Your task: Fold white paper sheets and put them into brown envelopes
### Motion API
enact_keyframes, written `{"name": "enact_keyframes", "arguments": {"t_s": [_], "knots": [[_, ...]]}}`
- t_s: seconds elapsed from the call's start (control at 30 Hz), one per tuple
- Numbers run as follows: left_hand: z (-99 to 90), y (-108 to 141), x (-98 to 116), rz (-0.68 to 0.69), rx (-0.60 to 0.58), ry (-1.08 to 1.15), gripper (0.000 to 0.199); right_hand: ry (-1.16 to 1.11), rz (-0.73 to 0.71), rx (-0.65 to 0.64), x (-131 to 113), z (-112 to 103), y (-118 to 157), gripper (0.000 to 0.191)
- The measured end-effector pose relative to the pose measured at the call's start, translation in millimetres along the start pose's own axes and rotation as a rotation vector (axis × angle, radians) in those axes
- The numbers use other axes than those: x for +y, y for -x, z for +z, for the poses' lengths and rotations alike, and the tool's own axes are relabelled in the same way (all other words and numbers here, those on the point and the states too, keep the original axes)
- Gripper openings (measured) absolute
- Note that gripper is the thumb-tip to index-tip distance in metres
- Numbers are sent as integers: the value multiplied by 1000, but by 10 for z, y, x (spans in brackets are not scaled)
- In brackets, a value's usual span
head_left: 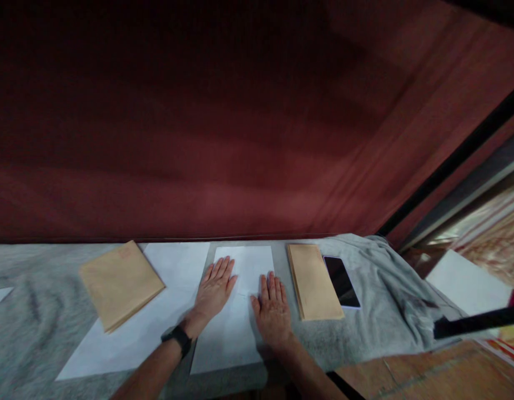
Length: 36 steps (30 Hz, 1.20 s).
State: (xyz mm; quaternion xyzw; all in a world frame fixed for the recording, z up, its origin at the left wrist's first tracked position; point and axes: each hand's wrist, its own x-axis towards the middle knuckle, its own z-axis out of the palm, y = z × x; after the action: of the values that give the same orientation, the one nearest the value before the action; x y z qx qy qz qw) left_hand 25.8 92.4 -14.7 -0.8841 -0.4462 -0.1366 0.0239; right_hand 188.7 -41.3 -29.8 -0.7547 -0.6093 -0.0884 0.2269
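Observation:
Both hands lie flat on a white sheet of paper (227,344) in the middle of the grey cloth. My left hand (215,286), with a dark watch on its wrist, rests at the sheet's upper left, fingers stretched out. My right hand (273,311) lies at the sheet's right side, fingers straight and thumb apart. Neither hand holds anything. To the left are more white paper (127,344) and a stack of brown envelopes (121,283) partly on top of it. Right of my right hand is another brown envelope stack (316,283).
A dark phone (342,281) lies beside the right stack on the grey cloth (377,311). A red fabric wall (240,166) rises behind the work surface. A black bar (477,322) and a white panel (467,283) are at the far right.

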Motion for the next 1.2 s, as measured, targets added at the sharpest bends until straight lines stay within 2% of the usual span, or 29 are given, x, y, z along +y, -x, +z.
{"name": "enact_keyframes", "arguments": {"t_s": [0.17, 0.27, 0.37, 0.47, 0.6, 0.77, 0.83, 0.93, 1.07, 1.2], "knots": [[-80, 568, 224, -7, -29, -20, 54, -1, -48, 114, 27, 44, 25, 60], [-126, 878, 315, 135, -21, 16, 55, 12, -66, 132, 61, 49, 32, 59], [-201, 1039, 307, 253, -14, 52, 63, 45, -51, 93, 119, 30, 37, 60], [-299, 1082, 282, 292, -54, 71, 74, 92, -41, 48, 191, 0, 44, 62], [-425, 1115, 341, 351, -107, 106, 78, 112, -29, 23, 194, -67, 86, 62], [-472, 1170, 420, 404, -180, 143, 72, -6, -256, -127, -16, -193, 248, 52], [-464, 1181, 409, 396, -186, 158, 72, -25, -304, -157, -60, -240, 308, 51], [-491, 1190, 376, 360, -210, 180, 72, -4, -269, -158, -7, -303, 344, 53], [-661, 1196, 369, 281, -366, 184, 67, 32, -189, -154, 152, -357, 349, 56], [-842, 1207, 399, 243, -484, 196, 75, -4, -163, -150, 231, -375, 351, 56]]}}
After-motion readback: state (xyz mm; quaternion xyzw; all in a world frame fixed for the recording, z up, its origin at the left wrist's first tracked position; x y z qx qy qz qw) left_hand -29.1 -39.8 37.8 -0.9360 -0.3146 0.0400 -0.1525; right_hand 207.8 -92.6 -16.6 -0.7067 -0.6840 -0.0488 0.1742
